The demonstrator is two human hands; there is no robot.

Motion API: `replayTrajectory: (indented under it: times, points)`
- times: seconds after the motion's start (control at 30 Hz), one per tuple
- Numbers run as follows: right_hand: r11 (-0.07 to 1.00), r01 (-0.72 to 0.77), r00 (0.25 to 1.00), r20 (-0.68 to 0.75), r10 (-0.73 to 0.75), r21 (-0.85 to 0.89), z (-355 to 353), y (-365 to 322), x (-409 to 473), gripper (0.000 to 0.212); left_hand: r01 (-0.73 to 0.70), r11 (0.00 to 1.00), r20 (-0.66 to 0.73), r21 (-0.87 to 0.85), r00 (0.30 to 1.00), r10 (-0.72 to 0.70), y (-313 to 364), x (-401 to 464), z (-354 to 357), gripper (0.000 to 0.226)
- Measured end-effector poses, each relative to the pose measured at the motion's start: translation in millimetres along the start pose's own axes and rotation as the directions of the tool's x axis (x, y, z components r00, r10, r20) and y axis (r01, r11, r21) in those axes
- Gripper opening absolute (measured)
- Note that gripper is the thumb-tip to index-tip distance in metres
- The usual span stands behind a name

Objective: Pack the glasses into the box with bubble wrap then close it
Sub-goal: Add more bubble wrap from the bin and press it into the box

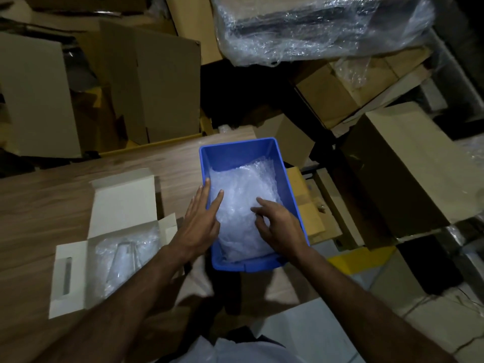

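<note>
Both grips loose, empty: left hand (200, 224) and right hand (277, 224) on bubble wrap (243, 195) in blue bin (235, 150).

wooden table (52, 205) | carries: open white box (123, 205); blue bin (235, 150)
</note>
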State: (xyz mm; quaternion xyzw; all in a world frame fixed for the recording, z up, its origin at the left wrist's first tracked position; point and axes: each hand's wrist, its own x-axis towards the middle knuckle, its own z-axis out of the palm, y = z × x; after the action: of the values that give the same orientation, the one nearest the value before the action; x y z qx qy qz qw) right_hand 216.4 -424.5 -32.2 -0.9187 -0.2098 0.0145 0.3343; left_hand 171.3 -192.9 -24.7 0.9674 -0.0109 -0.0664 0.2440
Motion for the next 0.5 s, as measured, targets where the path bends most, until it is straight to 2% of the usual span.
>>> replayTrajectory:
  times: [0.1, 0.23, 0.3, 0.33, 0.43, 0.5]
  points:
    - [1.0, 0.022, 0.996, -0.091, -0.022, -0.006, -0.5, -0.6, -1.2, 0.025, -0.031, 0.992, 0.009, -0.12, 0.999, 0.032, -3.4, -9.1, -10.6, 0.092]
    - [0.999, 0.044, 0.992, -0.116, -0.045, -0.004, -10.5, -10.1, -1.0, 0.023, -0.077, 0.997, 0.035, -0.009, 0.996, 0.077, 2.6, -10.2, -13.2, 0.109]
    - [0.999, 0.047, 0.989, -0.143, -0.047, -0.003, -16.3, -19.1, -1.2, 0.024, -0.089, 0.996, 0.015, 0.007, 0.996, 0.089, 10.9, -1.4, -11.9, 0.09]
    - [0.998, 0.056, 0.986, -0.16, -0.056, -0.004, -19.8, -23.6, -1.4, 0.026, -0.091, 0.995, -0.019, -0.045, 0.996, 0.09, 14.3, 2.0, -13.9, 0.075]
    - [0.991, 0.127, 0.972, -0.194, -0.13, -0.03, -33.2, -37.9, -3.1, 0.031, -0.18, 0.942, -0.245, -0.283, 0.963, 0.11, 18.0, 0.1, -34.6, 0.048]
    - [0.982, 0.174, 0.965, -0.184, -0.186, -0.079, -41.9, -49.6, -5.2, 0.025, -0.307, 0.911, -0.354, -0.276, 0.913, 0.201, 16.8, -11.8, -56.3, 0.041]
